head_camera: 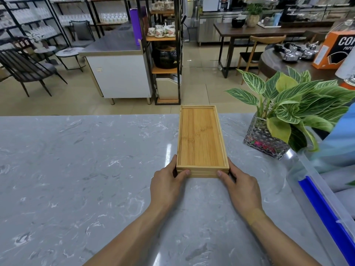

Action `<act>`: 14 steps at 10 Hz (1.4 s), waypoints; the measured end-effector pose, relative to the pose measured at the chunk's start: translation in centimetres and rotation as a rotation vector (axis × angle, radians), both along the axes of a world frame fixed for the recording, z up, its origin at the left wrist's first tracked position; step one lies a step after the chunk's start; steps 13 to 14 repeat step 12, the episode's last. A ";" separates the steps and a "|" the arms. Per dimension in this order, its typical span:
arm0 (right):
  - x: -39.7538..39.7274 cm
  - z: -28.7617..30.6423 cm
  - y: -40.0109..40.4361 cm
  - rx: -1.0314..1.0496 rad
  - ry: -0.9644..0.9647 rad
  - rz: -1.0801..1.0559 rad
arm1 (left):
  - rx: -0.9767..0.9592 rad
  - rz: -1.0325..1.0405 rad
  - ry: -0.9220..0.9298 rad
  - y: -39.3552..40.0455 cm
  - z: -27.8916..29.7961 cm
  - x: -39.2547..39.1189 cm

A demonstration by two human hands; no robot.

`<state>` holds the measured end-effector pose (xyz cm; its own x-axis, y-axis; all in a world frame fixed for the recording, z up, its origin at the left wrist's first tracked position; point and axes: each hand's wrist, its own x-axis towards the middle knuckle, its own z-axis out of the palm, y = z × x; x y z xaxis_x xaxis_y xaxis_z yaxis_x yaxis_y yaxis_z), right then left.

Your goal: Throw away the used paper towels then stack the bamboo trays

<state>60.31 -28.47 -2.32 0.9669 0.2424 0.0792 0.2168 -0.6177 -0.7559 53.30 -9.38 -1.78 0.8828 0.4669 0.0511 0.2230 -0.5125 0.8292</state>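
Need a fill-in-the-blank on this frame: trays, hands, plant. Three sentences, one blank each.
1. The trays lie ______ one on another on the counter.
2. The left hand and right hand hold the stack at its ______ end.
3. The plant stands to the ______ of the trays.

Missing words: stacked; near; right

Your bare arms and hands

Your left hand (166,184) and right hand (241,186) wear nothing: no sleeves, gloves, rings or watch; forearms uncovered to the frame's edge.
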 end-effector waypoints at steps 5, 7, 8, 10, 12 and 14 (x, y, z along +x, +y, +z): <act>-1.5 -0.6 1.2 0.104 0.019 -0.017 | -0.043 -0.003 -0.092 -0.2 -1.1 -0.2; -1.3 -0.7 1.1 0.111 -0.010 -0.049 | 0.083 0.041 -0.087 -0.2 -1.6 0.0; -1.0 -0.7 0.9 0.104 0.005 -0.057 | 0.148 0.063 -0.049 -0.2 -1.9 0.0; -0.6 -0.2 0.3 0.043 0.046 -0.024 | 0.194 0.064 -0.077 -0.7 -1.3 -0.5; -1.0 1.8 -0.4 -0.144 0.028 0.049 | 0.142 0.020 -0.055 -1.1 0.0 -1.8; -1.0 1.8 -0.4 -0.144 0.028 0.049 | 0.142 0.020 -0.055 -1.1 0.0 -1.8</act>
